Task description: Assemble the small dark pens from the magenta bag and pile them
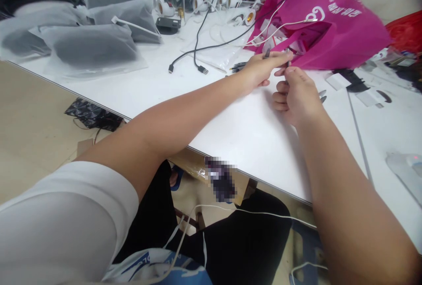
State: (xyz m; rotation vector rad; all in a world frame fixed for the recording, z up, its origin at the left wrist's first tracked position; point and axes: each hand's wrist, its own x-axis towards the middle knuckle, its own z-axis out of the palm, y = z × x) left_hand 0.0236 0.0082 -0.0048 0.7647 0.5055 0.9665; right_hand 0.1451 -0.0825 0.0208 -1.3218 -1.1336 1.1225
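My left hand [261,69] reaches over the white table [211,122], its fingers bent and meeting the right hand's fingertips. A dark, narrow tip [267,53] sticks up by its knuckles. Close beside it, my right hand [294,94] is closed, thumb pressed to the index finger around a thin, dark metallic piece [288,63] too small to name. Two grey pointed ends [322,96] show just past the right hand; whether they belong to something in it, I cannot tell. Just behind both hands lies a pink bag [346,34] with small boxes in its mouth.
Frosted pouches [92,50] with dark contents lie at the left. A black USB cable [201,69], white lamp sockets [165,7] and a black box [168,25] are at the back. White and black pieces [339,81] lie right of the bag. The table's front edge runs below my forearms.
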